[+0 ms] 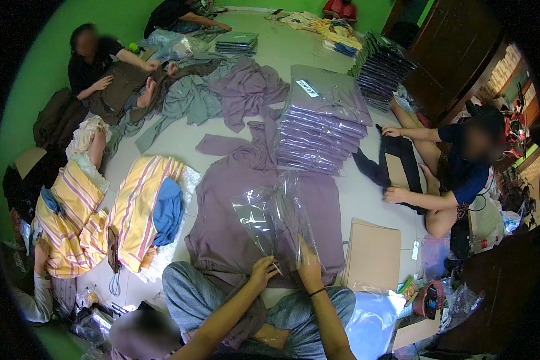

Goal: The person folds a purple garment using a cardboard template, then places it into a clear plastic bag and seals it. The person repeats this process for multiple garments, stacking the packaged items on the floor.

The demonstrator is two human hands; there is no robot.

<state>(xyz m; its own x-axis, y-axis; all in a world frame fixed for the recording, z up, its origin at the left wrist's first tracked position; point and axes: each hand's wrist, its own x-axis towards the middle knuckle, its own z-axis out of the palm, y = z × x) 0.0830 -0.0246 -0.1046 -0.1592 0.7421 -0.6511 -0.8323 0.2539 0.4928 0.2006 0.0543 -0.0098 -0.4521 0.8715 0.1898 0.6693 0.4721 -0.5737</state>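
Observation:
A clear plastic bag (255, 211) is held up in front of me, over a mauve garment (222, 204) spread on the floor. My left hand (264, 273) pinches the lower left of the bag at its near end. My right hand (309, 264) is at the bag's lower right, its fingers partly behind or inside the film and closed on it; which of the two I cannot tell. Part of the mauve cloth drapes over my lap between my forearms. Just beyond the bag rises a tall stack of bagged mauve garments (321, 123).
Brown cardboard sheets (372, 255) and clear plastic bags (372, 321) lie at my right. Across from them a person (471, 150) handles a black garment. Yellow striped cloth (144, 210) is on my left. Beyond it another person (93, 66) handles brown cloth. Dark bagged stacks (381, 69) stand farther back.

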